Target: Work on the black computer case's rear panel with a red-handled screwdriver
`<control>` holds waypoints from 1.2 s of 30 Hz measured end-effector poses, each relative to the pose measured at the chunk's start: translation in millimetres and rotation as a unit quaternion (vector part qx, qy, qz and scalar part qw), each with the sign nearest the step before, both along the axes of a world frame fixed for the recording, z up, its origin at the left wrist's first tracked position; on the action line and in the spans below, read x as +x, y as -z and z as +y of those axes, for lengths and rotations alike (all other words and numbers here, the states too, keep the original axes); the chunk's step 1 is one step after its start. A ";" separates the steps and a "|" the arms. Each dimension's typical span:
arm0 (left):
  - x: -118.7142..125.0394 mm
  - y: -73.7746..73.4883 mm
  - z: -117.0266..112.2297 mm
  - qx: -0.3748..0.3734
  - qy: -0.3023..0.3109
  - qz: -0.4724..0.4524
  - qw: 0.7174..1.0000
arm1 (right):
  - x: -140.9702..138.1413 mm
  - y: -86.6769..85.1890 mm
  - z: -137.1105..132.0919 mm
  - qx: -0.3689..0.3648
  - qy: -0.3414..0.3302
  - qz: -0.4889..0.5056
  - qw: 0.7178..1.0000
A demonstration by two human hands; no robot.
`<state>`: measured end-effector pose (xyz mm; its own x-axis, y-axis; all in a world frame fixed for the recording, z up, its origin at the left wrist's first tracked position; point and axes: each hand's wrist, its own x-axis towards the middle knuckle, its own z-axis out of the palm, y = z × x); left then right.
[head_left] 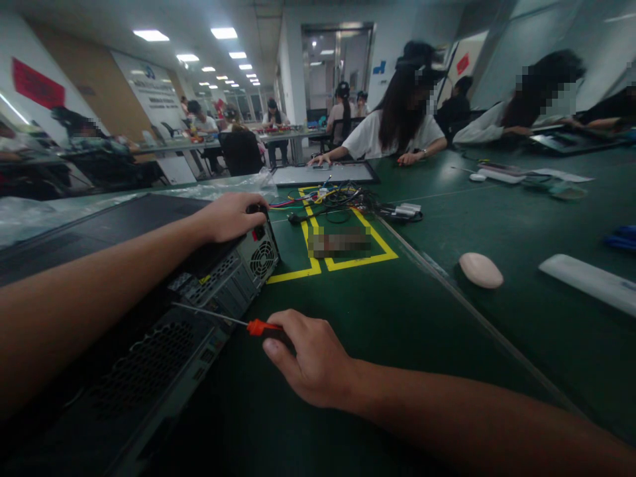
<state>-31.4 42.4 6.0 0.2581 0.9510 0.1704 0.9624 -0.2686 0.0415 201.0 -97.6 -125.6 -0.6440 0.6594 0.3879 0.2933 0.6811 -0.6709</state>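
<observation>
A black computer case (149,361) lies on the green table at the left, its rear panel with fan grille and slots facing right. My left hand (233,215) is closed over the case's far rear corner, by the power supply, fingers bent over the edge. In my right hand (313,354) is a screwdriver (256,327) with a red and black handle, gripped between thumb and fingers. Its thin shaft points left, and the tip is at the rear panel near the expansion slots. Whether the tip sits on a screw I cannot tell.
Beyond the case, a tangle of cables (348,199) lies by yellow tape (358,264) and a blurred-out item (342,242). A pale mouse (480,270) and white bar (591,281) are at right. Across the table a person (397,129) touches a flat panel (322,173).
</observation>
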 end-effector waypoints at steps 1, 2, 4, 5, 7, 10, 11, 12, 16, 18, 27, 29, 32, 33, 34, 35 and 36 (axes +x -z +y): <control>0.0 0.1 0.1 0.001 0.000 0.000 1.000 | 0.1 0.0 -0.1 0.002 -0.001 -0.003 1.000; -0.1 0.2 0.2 0.001 0.002 -0.002 1.000 | 0.1 0.0 -0.2 0.002 -0.002 -0.005 1.000; -0.3 0.3 0.4 0.001 0.006 -0.005 1.000 | -0.1 0.3 -0.4 0.000 -0.002 -0.002 1.000; -0.3 0.3 0.5 0.000 0.006 -0.006 1.000 | -0.3 0.6 -0.5 -0.004 -0.001 0.000 1.000; -0.3 0.2 0.6 -0.002 0.006 -0.008 1.000 | -0.9 1.5 -0.5 -0.013 0.003 0.004 1.000; -0.4 0.2 0.5 0.000 0.008 -0.008 1.000 | -1.9 3.1 0.0 -0.014 0.014 0.004 1.000; -0.4 0.3 0.4 0.000 0.009 -0.007 1.000 | -2.2 3.4 0.2 -0.014 0.017 0.005 1.000; -0.5 0.3 0.3 0.000 0.009 -0.007 1.000 | -2.3 3.6 0.4 -0.013 0.019 0.007 1.000; -0.7 0.2 0.1 -0.001 0.011 -0.010 1.000 | -2.4 2.4 0.8 -0.015 0.015 0.007 1.000; -0.6 0.0 0.1 -0.001 0.011 -0.011 1.000 | -2.3 1.4 0.8 -0.015 0.014 0.003 1.000; -0.8 1.3 1.4 -0.001 0.012 -0.011 1.000 | -1.9 1.1 1.3 -0.022 0.010 0.000 1.000; -0.7 1.4 1.5 -0.001 0.013 -0.009 1.000 | -2.0 1.2 1.4 -0.027 0.010 0.000 1.000; -0.4 1.4 1.1 0.002 0.011 -0.007 1.000 | -1.9 0.8 1.3 -0.027 0.007 0.001 1.000; -0.4 1.3 0.9 0.002 0.010 -0.006 1.000 | -1.8 0.5 1.2 -0.026 0.006 0.000 1.000; -0.3 1.3 0.7 0.003 0.010 -0.006 1.000 | -1.6 0.2 1.1 -0.025 0.005 0.000 1.000; -0.3 1.3 0.5 0.003 0.011 -0.006 1.000 | -1.5 -0.1 1.1 -0.026 0.004 0.000 1.000; -0.3 1.2 0.4 0.004 0.011 -0.006 1.000 | -1.4 -0.4 1.0 -0.028 0.003 -0.001 1.000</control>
